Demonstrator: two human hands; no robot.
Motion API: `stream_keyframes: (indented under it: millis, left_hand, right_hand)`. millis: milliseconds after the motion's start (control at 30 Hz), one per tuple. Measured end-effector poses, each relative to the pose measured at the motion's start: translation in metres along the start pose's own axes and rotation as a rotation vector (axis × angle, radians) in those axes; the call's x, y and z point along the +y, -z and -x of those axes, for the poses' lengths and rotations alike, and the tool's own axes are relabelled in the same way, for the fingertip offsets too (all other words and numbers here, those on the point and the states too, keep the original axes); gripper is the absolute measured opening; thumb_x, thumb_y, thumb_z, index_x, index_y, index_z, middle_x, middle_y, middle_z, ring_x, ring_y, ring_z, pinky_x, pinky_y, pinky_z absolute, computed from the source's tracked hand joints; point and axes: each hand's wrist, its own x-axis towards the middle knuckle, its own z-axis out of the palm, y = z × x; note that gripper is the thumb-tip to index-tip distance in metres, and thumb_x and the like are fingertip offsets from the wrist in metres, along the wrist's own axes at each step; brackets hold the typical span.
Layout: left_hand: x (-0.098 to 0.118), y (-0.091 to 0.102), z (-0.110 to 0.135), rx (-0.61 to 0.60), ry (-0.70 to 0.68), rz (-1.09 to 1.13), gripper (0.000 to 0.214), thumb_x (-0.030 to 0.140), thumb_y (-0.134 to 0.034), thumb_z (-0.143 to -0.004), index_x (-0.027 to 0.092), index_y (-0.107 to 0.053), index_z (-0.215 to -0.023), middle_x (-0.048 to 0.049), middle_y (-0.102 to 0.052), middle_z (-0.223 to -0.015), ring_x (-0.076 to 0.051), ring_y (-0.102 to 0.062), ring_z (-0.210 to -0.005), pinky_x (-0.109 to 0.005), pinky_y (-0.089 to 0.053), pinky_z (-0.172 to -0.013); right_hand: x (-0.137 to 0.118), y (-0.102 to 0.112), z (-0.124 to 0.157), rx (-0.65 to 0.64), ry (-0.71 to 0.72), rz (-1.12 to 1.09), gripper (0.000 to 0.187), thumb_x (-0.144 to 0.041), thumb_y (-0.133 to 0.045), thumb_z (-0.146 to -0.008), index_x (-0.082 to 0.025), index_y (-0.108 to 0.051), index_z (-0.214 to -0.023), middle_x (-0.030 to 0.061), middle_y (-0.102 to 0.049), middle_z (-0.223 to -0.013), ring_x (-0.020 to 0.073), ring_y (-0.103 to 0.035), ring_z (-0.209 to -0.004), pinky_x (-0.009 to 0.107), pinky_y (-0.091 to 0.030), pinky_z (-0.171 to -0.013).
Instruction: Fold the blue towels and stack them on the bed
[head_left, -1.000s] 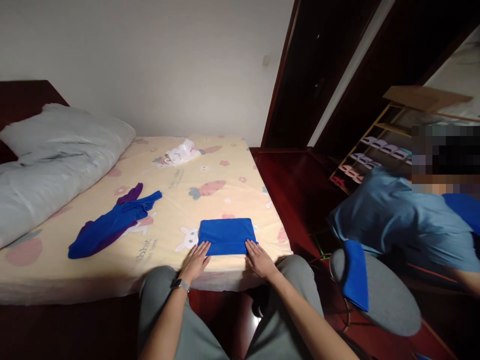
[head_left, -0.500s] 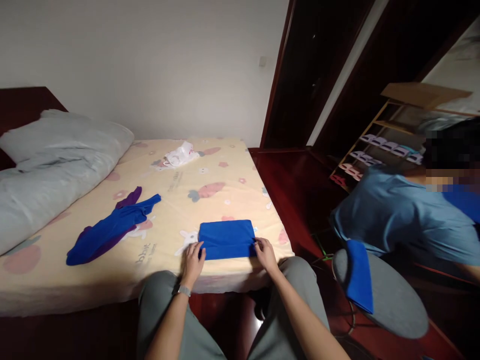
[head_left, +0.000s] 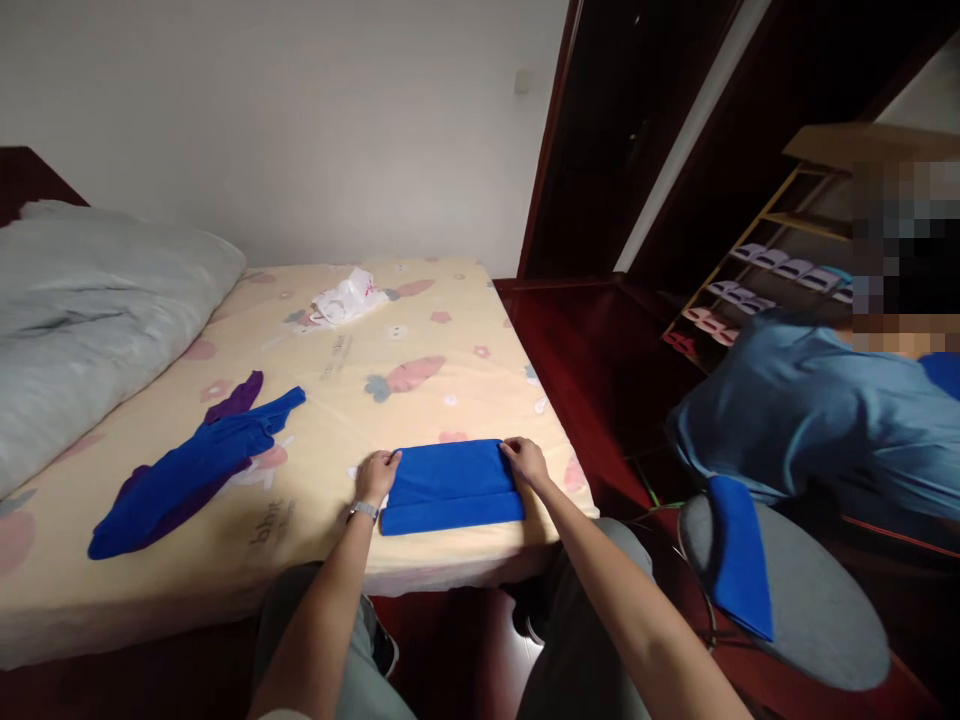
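A folded blue cloth [head_left: 454, 480] lies flat near the front edge of the bed, its near side showing a folded band. My left hand [head_left: 376, 475] is closed at the cloth's far left corner, thumb and fingers pinching the edge. At the far right corner, my right hand [head_left: 526, 462] pinches the cloth in the same way. To the left, a loose, crumpled blue garment [head_left: 191, 470] lies on the bed over a purple one [head_left: 238, 398].
The patterned bed sheet [head_left: 420, 420] carries a white plastic bag [head_left: 346, 298] and a grey quilt [head_left: 112, 290]. At right, a person in a blue shirt [head_left: 795, 400] bends beside a grey stool [head_left: 817, 600] holding another folded blue cloth [head_left: 741, 560]. A shoe rack [head_left: 750, 235] stands behind.
Both hands have moved from the cloth's sides to its far corners and now pinch them. The cloth looks slightly shifted and spread toward me. The person at right has bent lower.
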Motion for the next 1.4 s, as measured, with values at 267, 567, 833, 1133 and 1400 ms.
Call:
stream_keyframes:
  millis: [267, 567, 833, 1133, 1400]
  left_hand:
    - [0.007, -0.017, -0.023, 0.028, -0.009, -0.109, 0.024, 0.035, -0.05, -0.095, 0.021, -0.07, -0.096, -0.0068, -0.075, -0.101, -0.019, -0.066, -0.095, -0.028, -0.045, -0.084]
    - [0.017, -0.016, -0.005, 0.12, -0.051, -0.234, 0.027, 0.032, -0.043, -0.098, 0.021, -0.067, -0.101, -0.0132, -0.066, -0.109, -0.028, -0.056, -0.109, -0.039, -0.04, -0.093]
    - [0.024, 0.011, 0.052, 0.071, -0.369, -0.215, 0.034, 0.031, -0.036, -0.101, 0.023, -0.066, -0.114, -0.0119, -0.064, -0.117, -0.027, -0.054, -0.113, -0.042, -0.038, -0.102]
    - [-0.003, 0.021, 0.134, -0.202, -0.66, -0.242, 0.052, 0.03, -0.048, -0.095, 0.032, -0.043, -0.147, -0.004, -0.052, -0.147, -0.022, -0.047, -0.135, -0.04, -0.034, -0.114]
    - [-0.012, 0.013, 0.133, -0.179, -0.654, -0.354, 0.06, 0.005, -0.037, -0.088, 0.022, -0.049, -0.144, -0.0074, -0.05, -0.149, -0.02, -0.045, -0.139, -0.042, -0.031, -0.12]
  right_hand:
    - [-0.003, -0.007, -0.015, 0.029, 0.017, 0.155, 0.025, -0.035, -0.053, -0.094, -0.019, -0.073, -0.092, 0.0094, -0.073, -0.101, 0.0226, -0.065, -0.097, 0.029, -0.045, -0.084]
    - [-0.014, -0.011, -0.021, 0.081, -0.015, 0.276, 0.028, -0.036, -0.05, -0.097, -0.019, -0.072, -0.095, 0.0097, -0.071, -0.103, 0.0229, -0.063, -0.095, 0.031, -0.044, -0.083]
    - [-0.024, 0.008, 0.035, 0.062, 0.243, 0.183, 0.032, -0.033, -0.041, -0.099, -0.019, -0.066, -0.114, 0.0117, -0.067, -0.112, 0.0255, -0.059, -0.105, 0.039, -0.044, -0.097]
    - [-0.002, 0.011, 0.118, -0.256, 0.687, 0.423, 0.051, -0.024, -0.054, -0.089, -0.017, -0.053, -0.14, 0.0137, -0.058, -0.137, 0.027, -0.055, -0.125, 0.043, -0.044, -0.108]
    - [0.005, 0.006, 0.117, -0.199, 0.694, 0.566, 0.053, -0.004, -0.048, -0.087, -0.016, -0.055, -0.138, 0.0141, -0.059, -0.139, 0.0256, -0.056, -0.128, 0.044, -0.045, -0.109]
